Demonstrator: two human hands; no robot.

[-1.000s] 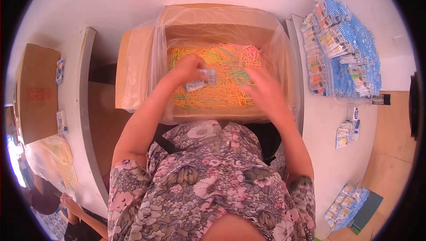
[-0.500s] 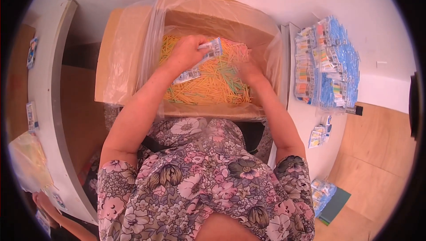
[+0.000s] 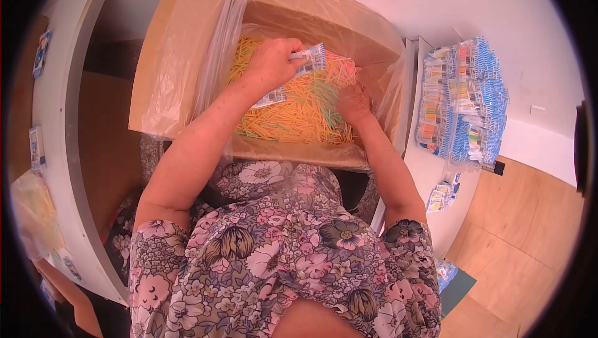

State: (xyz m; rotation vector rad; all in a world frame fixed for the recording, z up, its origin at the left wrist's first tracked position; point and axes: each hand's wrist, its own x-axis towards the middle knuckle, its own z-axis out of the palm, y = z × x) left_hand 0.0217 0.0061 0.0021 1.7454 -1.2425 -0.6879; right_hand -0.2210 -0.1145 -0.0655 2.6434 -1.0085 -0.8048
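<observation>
My left hand (image 3: 273, 64) is closed around a small clear-and-blue plastic packet (image 3: 311, 59), held above a cardboard box (image 3: 293, 19). Thin coloured sticks (image 3: 299, 123), mostly yellow and orange with some green and pink, fill the bottom of this box. Another small packet (image 3: 272, 97) lies on the sticks, partly covered by my left wrist. At the right side of the box my right hand (image 3: 355, 102) is down at the sticks, close to the pink ones. Its fingers are curled, and the fingertips are hidden.
A clear plastic liner (image 3: 215, 57) drapes over the box walls. Stacked filled packets (image 3: 464, 98) stand on the white surface to the right, with a few loose packets (image 3: 442, 196) nearer. Left is a white-edged table (image 3: 62, 151); another person's arm (image 3: 71, 294) shows at lower left.
My right hand has moved down and slightly toward me, away from the pink sticks. The left hand still holds its packet. The whole view has shifted slightly.
</observation>
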